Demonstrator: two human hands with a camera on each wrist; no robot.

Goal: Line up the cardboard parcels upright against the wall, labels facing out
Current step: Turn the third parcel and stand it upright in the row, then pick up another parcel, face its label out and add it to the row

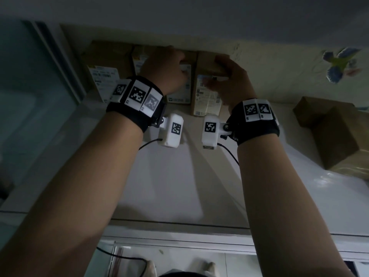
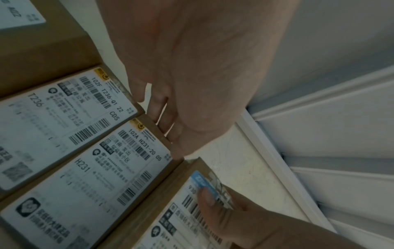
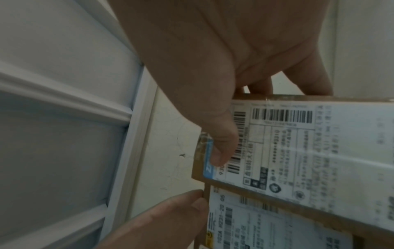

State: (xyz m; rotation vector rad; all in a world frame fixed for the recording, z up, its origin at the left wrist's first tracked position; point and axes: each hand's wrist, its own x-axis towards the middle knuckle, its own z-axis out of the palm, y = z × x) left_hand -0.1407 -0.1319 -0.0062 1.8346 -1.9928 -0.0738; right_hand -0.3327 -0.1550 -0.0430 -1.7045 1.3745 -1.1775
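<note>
Several cardboard parcels stand upright against the cream wall, white labels facing me. My left hand reaches over the top of the third parcel, marked H231, fingers behind its top edge and thumb at its front. The T236 parcel stands just to its left. My right hand grips the top of the rightmost parcel, thumb pressed on the label, fingers behind. This parcel touches the H231 one and looks slightly tilted in the right wrist view.
Two more brown boxes lie loose at the right on the white surface, beside crinkled clear plastic. A glass panel with a white frame stands at the left. A bird sticker is on the wall.
</note>
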